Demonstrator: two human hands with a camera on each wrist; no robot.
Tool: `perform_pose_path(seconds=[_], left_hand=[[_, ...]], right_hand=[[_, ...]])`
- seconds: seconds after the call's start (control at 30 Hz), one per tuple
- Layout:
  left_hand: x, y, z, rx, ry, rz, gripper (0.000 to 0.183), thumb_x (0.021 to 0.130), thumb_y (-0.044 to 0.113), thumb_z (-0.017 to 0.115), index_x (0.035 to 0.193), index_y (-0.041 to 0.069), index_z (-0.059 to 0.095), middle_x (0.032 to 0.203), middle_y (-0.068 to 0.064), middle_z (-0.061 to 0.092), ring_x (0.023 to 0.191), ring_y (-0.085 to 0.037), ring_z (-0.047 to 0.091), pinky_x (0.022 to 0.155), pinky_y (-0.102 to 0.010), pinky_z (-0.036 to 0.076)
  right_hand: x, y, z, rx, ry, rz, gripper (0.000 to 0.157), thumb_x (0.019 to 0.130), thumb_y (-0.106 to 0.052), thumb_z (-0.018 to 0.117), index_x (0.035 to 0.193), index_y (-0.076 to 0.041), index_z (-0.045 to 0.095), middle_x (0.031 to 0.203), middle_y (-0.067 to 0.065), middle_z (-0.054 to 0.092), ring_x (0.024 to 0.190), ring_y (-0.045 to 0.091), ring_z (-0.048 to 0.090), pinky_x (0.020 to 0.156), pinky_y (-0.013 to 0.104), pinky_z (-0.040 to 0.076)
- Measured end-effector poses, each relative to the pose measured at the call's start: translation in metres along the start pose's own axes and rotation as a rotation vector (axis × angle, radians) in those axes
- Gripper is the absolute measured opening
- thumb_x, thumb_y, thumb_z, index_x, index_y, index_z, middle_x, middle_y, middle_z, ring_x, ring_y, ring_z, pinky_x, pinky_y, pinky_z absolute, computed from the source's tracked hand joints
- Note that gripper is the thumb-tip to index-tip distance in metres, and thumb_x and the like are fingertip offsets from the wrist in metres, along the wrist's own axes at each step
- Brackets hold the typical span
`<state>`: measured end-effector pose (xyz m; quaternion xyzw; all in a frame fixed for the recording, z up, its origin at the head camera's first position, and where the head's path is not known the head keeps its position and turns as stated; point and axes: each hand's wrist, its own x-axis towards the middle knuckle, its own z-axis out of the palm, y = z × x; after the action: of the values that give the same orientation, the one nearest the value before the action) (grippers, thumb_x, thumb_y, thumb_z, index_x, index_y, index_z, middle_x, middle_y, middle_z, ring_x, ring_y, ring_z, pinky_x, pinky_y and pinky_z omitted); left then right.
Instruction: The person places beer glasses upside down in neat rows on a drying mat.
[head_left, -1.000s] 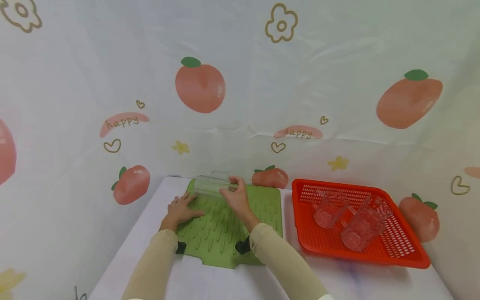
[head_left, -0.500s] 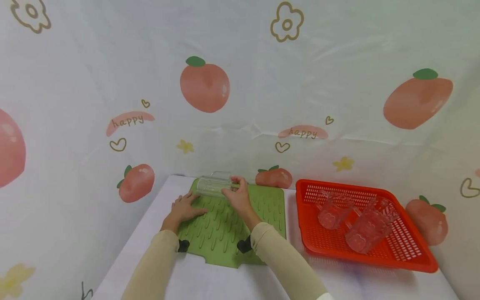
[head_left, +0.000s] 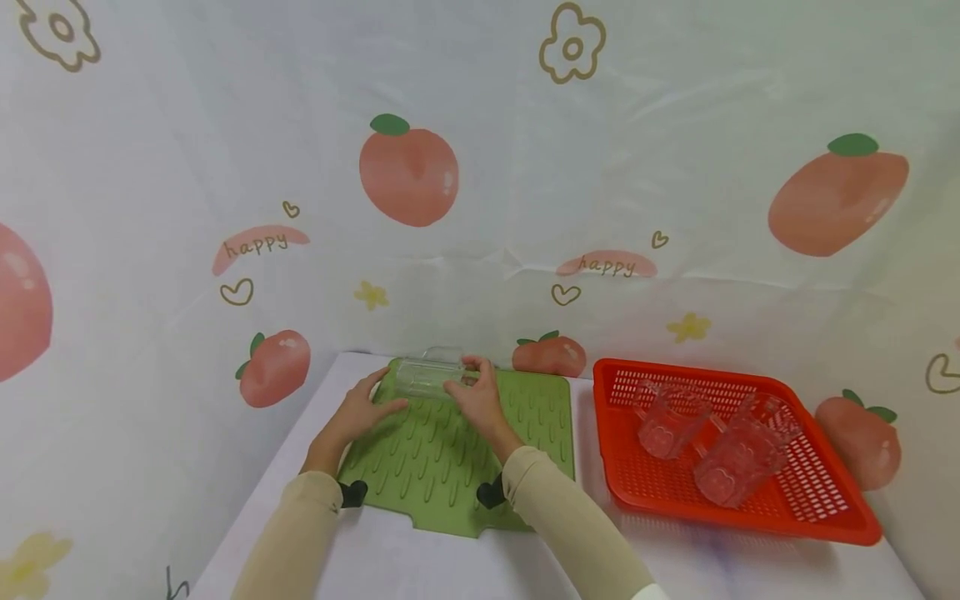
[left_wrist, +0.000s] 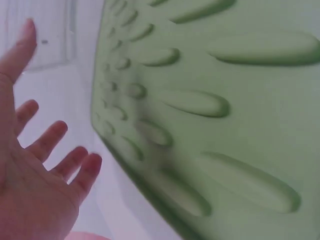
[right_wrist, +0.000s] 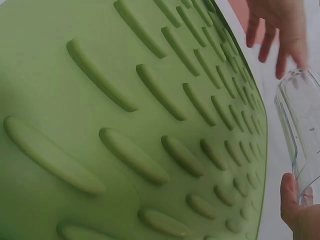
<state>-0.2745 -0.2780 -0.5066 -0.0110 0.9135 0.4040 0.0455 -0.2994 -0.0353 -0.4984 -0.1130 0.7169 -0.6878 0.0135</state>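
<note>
A clear glass mug [head_left: 429, 379] lies on its side over the back of a green ridged mat [head_left: 442, 467], its handle toward the wall. My right hand [head_left: 480, 402] grips the mug's right end between thumb and fingers. Only that thumb and part of the palm [right_wrist: 302, 217] show in the right wrist view. Near the mug's left end is my left hand [head_left: 358, 412], fingers spread and holding nothing. The left wrist view shows this left hand [left_wrist: 40, 170] beside the mat's edge, with part of the mug [left_wrist: 50, 45] behind its thumb. Whether the mug touches the mat I cannot tell.
To the right stands a red perforated basket [head_left: 738, 523]. Inside it are two clear glass mugs, a smaller one [head_left: 670, 427] and a larger one [head_left: 738, 465], both tilted. A patterned white sheet [head_left: 480, 167] hangs close behind the mat.
My left hand has come off the mat, moving left and up beside the mug's end. The mug has sunk slightly in my right hand, which keeps its grip. The head view has turned slightly left.
</note>
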Motion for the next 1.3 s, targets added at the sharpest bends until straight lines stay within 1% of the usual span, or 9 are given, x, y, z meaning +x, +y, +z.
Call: perform_pose_path(seconds=[0.2,0.3,0.47,0.57,0.8,1.0,1.17,1.23,1.3], left_hand=[[-0.002,0.017,-0.001,-0.117,0.005,0.046,0.081,0.098,0.058,0.06,0.164,0.029,0.022,0.169,-0.017,0.024,0.149,-0.05,0.033,0.113,-0.069,0.036],[0.0,0.024,0.0,-0.153,0.022,0.073,0.072,0.103,0.056,0.051,0.163,0.03,0.023,0.169,-0.017,0.024,0.148,-0.048,0.035,0.112,-0.066,0.04],[0.0,0.028,0.003,-0.219,0.058,0.085,0.067,0.104,0.056,0.047,0.163,0.031,0.025,0.168,-0.018,0.025,0.148,-0.047,0.037,0.11,-0.062,0.045],[-0.001,0.029,0.004,-0.254,0.064,0.09,0.068,0.104,0.056,0.047,0.163,0.03,0.025,0.168,-0.02,0.024,0.145,-0.049,0.041,0.107,-0.06,0.048],[-0.005,0.033,0.007,-0.345,0.023,0.082,0.067,0.106,0.051,0.048,0.164,0.029,0.023,0.171,-0.022,0.012,0.147,-0.05,0.037,0.106,-0.06,0.05],[-0.002,0.035,0.011,-0.407,0.066,0.081,0.063,0.105,0.046,0.052,0.161,0.025,0.031,0.172,-0.019,0.009,0.144,-0.049,0.042,0.1,-0.055,0.055],[0.0,0.04,0.012,-0.428,0.092,0.096,0.062,0.103,0.045,0.057,0.158,0.023,0.038,0.171,-0.021,0.012,0.151,-0.048,0.03,0.094,-0.05,0.059],[-0.001,0.042,0.011,-0.429,0.102,0.092,0.059,0.103,0.045,0.059,0.155,0.023,0.042,0.17,-0.022,0.014,0.154,-0.046,0.026,0.093,-0.049,0.06],[-0.001,0.044,0.011,-0.431,0.115,0.088,0.056,0.102,0.045,0.06,0.152,0.022,0.046,0.169,-0.022,0.018,0.152,-0.045,0.03,0.092,-0.048,0.06]], right_hand=[[0.0,0.002,0.005,0.002,0.039,0.003,0.051,0.094,-0.012,0.069,0.139,-0.002,0.046,0.14,0.018,0.044,0.126,0.038,0.055,0.099,0.049,0.053],[0.0,0.003,0.008,0.003,0.048,0.009,0.049,0.094,-0.011,0.068,0.138,-0.002,0.046,0.14,0.02,0.043,0.124,0.039,0.056,0.096,0.048,0.055],[-0.002,0.004,0.01,0.002,0.036,0.015,0.049,0.095,-0.011,0.067,0.138,-0.004,0.046,0.142,0.02,0.043,0.124,0.039,0.056,0.093,0.046,0.056],[-0.004,0.004,0.01,0.005,0.035,0.022,0.048,0.095,-0.012,0.068,0.138,-0.005,0.046,0.142,0.02,0.043,0.124,0.038,0.056,0.093,0.046,0.056],[-0.005,0.005,0.011,0.009,0.024,0.03,0.048,0.096,-0.013,0.066,0.138,-0.004,0.045,0.142,0.021,0.043,0.124,0.039,0.057,0.091,0.044,0.056],[-0.004,0.008,0.01,0.043,0.011,0.024,0.051,0.097,-0.011,0.064,0.142,-0.001,0.043,0.142,0.023,0.043,0.123,0.041,0.059,0.085,0.038,0.056],[-0.007,0.007,0.008,0.043,0.013,0.02,0.049,0.097,-0.017,0.064,0.141,-0.007,0.044,0.138,0.019,0.047,0.117,0.031,0.065,0.08,0.029,0.055],[-0.008,0.006,0.006,0.025,0.004,0.016,0.047,0.098,-0.021,0.064,0.139,-0.009,0.045,0.137,0.018,0.048,0.115,0.029,0.066,0.08,0.03,0.055],[-0.009,0.007,0.005,0.0,-0.011,0.006,0.046,0.099,-0.024,0.064,0.139,-0.012,0.045,0.137,0.016,0.049,0.115,0.028,0.065,0.083,0.033,0.056]])
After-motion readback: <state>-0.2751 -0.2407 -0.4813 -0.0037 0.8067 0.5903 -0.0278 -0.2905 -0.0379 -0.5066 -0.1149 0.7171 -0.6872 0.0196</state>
